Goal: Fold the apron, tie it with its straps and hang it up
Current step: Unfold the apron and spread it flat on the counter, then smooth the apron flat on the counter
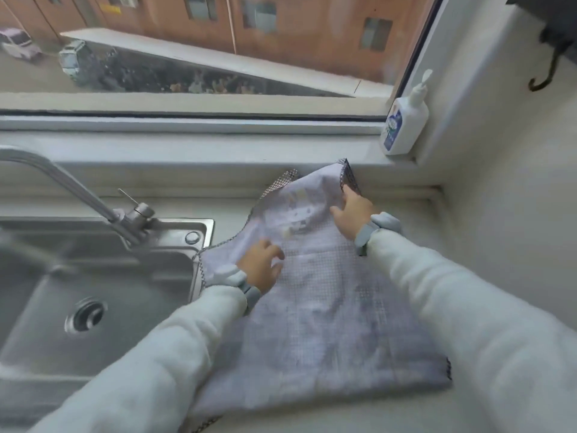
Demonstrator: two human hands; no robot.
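A pale lilac checked apron (pixel 327 310) with dark checked trim lies spread on the white counter to the right of the sink, its bib end reaching the window ledge. My left hand (pixel 262 264) rests on the apron's left part with fingers loosely curved. My right hand (pixel 352 210) lies on the bib near its top right corner, fingers spread flat. The straps are not visible. The picture is blurred by motion.
A steel sink (pixel 93 292) with a tap (pixel 78 189) fills the left side. A white pump bottle (pixel 402 120) stands on the window ledge at the right. A dark hook (pixel 543 76) hangs on the right wall. Bare counter (pixel 499 307) lies right of the apron.
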